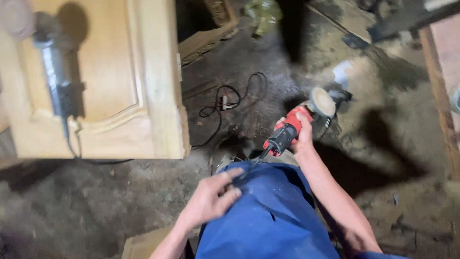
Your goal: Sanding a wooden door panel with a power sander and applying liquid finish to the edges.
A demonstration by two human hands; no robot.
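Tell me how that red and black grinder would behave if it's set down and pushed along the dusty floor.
The red grinder in the right hand looks rigid and probably fairly heavy. Its round disc may let it rock or tip. Its trailing cord is floppy and could snag.

Pale carved wooden door panel [129,72] lying flat at upper left, with a grey cylindrical power tool [53,72] resting on it, cord trailing off the lower edge. Black tangled cable [225,103] looped on the dusty grey floor [86,206] just beside the panel. Reddish wooden plank [443,81] along the right edge. Small pale wood offcut [143,244] at bottom. Crumpled greenish bag [263,14] at top, blurred.
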